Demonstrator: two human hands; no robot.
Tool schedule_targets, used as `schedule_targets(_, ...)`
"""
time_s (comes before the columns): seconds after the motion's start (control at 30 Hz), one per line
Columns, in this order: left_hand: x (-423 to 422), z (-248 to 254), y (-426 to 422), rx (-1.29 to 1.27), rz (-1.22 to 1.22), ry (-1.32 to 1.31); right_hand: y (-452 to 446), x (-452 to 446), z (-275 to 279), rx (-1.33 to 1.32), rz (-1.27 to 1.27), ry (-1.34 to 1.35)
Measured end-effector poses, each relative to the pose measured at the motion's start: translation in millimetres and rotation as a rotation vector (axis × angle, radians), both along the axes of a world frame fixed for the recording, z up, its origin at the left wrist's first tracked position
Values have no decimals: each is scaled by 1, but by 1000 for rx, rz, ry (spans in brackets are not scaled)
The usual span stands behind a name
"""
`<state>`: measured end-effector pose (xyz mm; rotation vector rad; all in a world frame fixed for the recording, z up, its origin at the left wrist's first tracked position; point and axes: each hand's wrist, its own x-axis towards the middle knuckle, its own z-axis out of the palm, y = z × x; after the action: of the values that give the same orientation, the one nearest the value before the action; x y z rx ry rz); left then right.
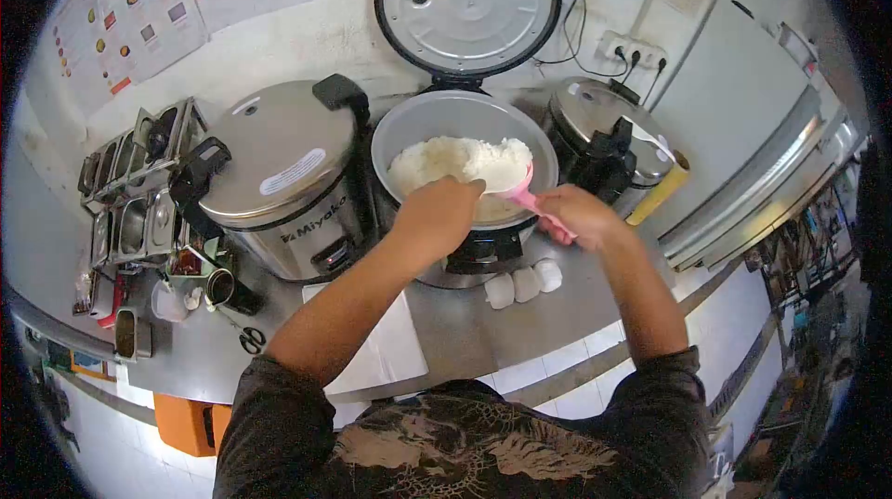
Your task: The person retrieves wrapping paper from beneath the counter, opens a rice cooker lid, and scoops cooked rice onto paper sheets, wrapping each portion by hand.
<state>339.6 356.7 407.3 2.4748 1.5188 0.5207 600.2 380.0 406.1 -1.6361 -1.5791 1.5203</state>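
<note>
A rice cooker pot [395, 127] stands with its lid [469, 2] raised and white rice [437, 157] inside. My right hand [581, 216] is closed round the pink handle of a rice scoop [528, 198], whose head lies over the rice at the pot's near right side. Above the near rim is my left hand [437, 216], fingers closed, its thumb by a smooth white shape [502, 176] next to the scoop head. Whether that shape is part of the scoop or a separate thing, I cannot tell. What the left fingers hold is hidden.
A large lidded Miyako cooker [279, 160] stands left, a smaller cooker [595, 109] right. Three white rounded pieces [525, 285] sit before the open pot. White paper [386, 350], scissors [252, 340] and metal containers [133, 225] are leftward. A fridge [734, 109] stands at right.
</note>
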Motion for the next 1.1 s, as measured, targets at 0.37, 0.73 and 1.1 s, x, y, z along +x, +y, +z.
schedule_targets(0.37,20,-29,28,-19,-175,-62,-39,-11,-22,112,-146,203)
schedule_targets(0.73,11,-31,32,11,-166,-46,-34,-10,-36,89,-209,298)
schedule_targets(1.1,11,-21,32,75,-46,134,-39,-17,-32,87,-189,275)
